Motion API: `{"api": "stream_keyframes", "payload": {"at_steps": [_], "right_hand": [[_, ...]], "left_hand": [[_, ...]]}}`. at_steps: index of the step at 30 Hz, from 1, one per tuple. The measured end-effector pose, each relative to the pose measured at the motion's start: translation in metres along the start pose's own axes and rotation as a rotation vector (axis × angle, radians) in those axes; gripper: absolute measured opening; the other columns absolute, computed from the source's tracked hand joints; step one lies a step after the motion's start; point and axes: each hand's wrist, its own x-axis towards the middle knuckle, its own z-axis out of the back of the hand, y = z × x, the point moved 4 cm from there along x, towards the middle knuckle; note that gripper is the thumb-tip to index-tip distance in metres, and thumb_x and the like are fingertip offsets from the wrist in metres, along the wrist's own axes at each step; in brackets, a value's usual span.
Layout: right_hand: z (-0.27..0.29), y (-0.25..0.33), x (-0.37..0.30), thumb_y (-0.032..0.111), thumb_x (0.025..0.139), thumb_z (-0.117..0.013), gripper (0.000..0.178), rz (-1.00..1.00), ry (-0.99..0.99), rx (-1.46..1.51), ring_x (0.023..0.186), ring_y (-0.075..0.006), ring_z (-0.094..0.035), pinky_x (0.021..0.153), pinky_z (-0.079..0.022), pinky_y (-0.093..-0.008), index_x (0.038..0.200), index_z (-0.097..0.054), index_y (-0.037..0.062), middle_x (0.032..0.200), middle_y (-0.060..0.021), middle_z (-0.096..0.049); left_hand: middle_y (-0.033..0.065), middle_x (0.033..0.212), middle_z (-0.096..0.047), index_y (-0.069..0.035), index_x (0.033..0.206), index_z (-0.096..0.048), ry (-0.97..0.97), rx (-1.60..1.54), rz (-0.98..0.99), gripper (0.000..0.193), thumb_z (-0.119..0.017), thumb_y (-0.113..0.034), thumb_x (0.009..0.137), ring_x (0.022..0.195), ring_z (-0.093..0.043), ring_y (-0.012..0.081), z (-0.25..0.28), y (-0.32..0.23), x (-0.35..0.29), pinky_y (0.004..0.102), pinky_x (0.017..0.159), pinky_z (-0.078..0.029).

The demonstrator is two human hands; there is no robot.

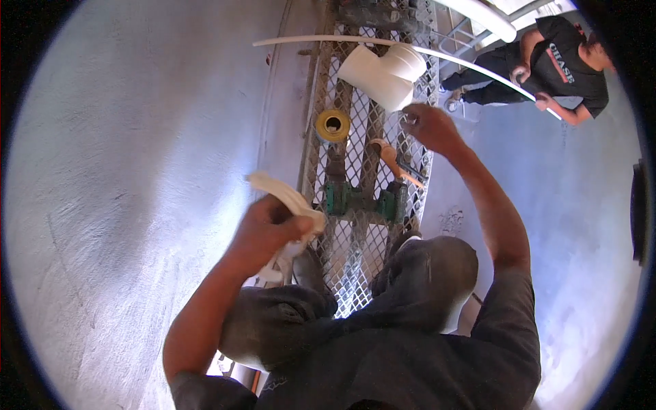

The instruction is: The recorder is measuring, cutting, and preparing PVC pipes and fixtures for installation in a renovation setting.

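My left hand point(268, 227) is closed around a curved, cream-white strip of plastic point(283, 195), held over the left edge of a metal mesh platform point(362, 232). My right hand point(429, 126) reaches forward, fingers pinched at the lower end of a large white pipe fitting point(383, 74) that rests on the mesh. Whether that hand grips the fitting or a small item I cannot tell. My knees in dark trousers point(424, 273) lie below the hands.
A yellow tape roll point(333, 126), a green clamp-like tool point(362, 200) and an orange-handled tool point(391, 158) lie on the mesh. A long thin white pipe point(328, 39) crosses the top. Another person point(560, 65) crouches at upper right holding its far end. Grey concrete wall point(137, 171) left.
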Motion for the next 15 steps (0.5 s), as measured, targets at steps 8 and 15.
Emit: {"api": "stream_keyframes", "payload": {"at_steps": [8, 15], "right_hand": [[-0.111, -0.054, -0.062, 0.027, 0.074, -0.070, 0.040, -0.198, 0.383, -0.180, 0.096, -0.0345, -0.064, 0.080, -0.052, -0.0460, 0.107, -0.060, 0.0072, 0.099, -0.0164, -0.065], [-0.138, -0.088, -0.060, 0.033, 0.067, -0.076, 0.052, -0.244, 0.367, -0.173, 0.092, -0.0355, -0.064, 0.076, -0.052, -0.0460, 0.106, -0.053, 0.0056, 0.097, -0.0166, -0.064]], "left_hand": [[0.0098, 0.084, -0.067, 0.003, 0.093, -0.065, 0.101, 0.109, 0.026, 0.036, -0.076, -0.028, 0.078, 0.073, -0.062, 0.0178, -0.137, 0.124, 0.091, 0.0342, 0.067, -0.048], [0.0113, 0.074, -0.067, 0.003, 0.080, -0.066, 0.019, -0.012, 0.136, 0.033, -0.076, -0.028, 0.077, 0.067, -0.063, 0.0197, -0.173, 0.249, 0.163, 0.0359, 0.061, -0.048]]}}
